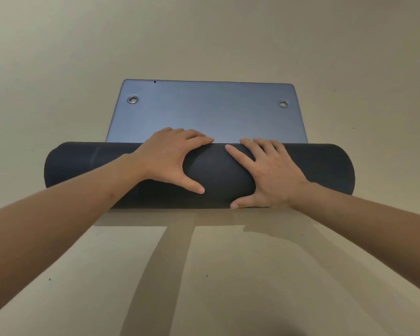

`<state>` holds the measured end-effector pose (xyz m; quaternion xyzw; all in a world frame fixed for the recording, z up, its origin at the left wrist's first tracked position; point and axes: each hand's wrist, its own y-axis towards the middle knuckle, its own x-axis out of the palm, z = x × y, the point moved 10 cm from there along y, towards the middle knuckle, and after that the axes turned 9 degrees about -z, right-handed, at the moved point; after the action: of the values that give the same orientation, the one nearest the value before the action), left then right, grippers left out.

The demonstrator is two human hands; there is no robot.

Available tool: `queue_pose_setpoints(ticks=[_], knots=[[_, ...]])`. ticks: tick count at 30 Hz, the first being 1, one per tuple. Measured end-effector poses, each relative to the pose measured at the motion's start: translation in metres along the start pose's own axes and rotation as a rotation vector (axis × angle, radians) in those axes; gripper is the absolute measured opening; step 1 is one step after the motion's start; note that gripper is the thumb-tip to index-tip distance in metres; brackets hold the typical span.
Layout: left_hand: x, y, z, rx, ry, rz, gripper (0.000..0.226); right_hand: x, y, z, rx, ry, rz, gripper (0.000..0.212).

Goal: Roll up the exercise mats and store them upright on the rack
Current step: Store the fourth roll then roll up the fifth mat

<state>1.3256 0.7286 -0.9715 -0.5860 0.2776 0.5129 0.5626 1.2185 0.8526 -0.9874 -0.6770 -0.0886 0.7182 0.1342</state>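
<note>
A: What are the fingers [194,139] doing?

B: They are spread wide and laid flat over the top of the roll [214,170], tips at its far edge. The left hand [170,156] sits just left of the middle, thumb stretched down the near side. The right hand [267,173] is just right of the middle, its thumb low at the roll's near bottom edge. Neither hand closes around anything — both are open, palms pressing on the roll.

A: Do the hands touch?

B: No, they are near each other with a bare patch of roll between them.

A: And the mat [209,112]?

B: It lies on the floor [228,275], mostly rolled. The roll is dark, thick and lying crosswise in front of the person. Beyond it a short flat stretch is still unrolled — blue-grey, with rounded far corners.

A: Anything on that flat part?

B: Two metal eyelets near the far edge, the left eyelet [132,99] and the right eyelet [283,103], one by each corner.

A: Around it?

B: Plain beige floor on all sides, with the shadows of both bare forearms falling on the near part.
</note>
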Motion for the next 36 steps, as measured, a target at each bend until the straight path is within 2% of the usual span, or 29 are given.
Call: queue_pose_setpoints(ticks=[4, 9, 12, 15, 19, 22, 24, 27, 36], knots=[[-0.006, -0.023, 0.015, 0.035, 0.107, 0.237, 0.098, -0.004, 0.017, 0.015, -0.026, 0.084, -0.028, 0.120], [0.021, -0.019, 0.004, -0.128, 0.208, 0.074, 0.133, -0.007, 0.038, 0.028, -0.048, 0.195, -0.095, 0.117], [0.020, -0.004, -0.009, -0.138, 0.190, 0.031, 0.141, -0.007, 0.049, 0.035, -0.046, 0.268, -0.148, 0.116], [0.016, 0.007, -0.020, -0.116, 0.147, 0.014, 0.139, -0.012, 0.057, 0.042, -0.014, 0.297, -0.137, 0.116], [0.009, 0.021, -0.034, -0.088, 0.031, -0.031, 0.134, -0.024, 0.044, 0.041, 0.023, 0.233, 0.083, 0.113], [0.003, 0.032, -0.044, -0.079, -0.074, -0.077, 0.130, -0.009, 0.039, 0.028, 0.008, 0.049, 0.000, 0.124], [0.000, 0.039, -0.049, -0.088, -0.143, -0.110, 0.125, -0.007, 0.048, 0.032, 0.020, 0.008, -0.057, 0.128], [-0.005, 0.046, -0.053, -0.099, -0.223, -0.152, 0.119, -0.018, 0.061, 0.040, 0.003, 0.072, -0.077, 0.123], [-0.006, 0.025, -0.034, -0.108, -0.267, -0.152, 0.112, -0.028, 0.047, 0.034, -0.046, 0.156, -0.088, 0.107]])
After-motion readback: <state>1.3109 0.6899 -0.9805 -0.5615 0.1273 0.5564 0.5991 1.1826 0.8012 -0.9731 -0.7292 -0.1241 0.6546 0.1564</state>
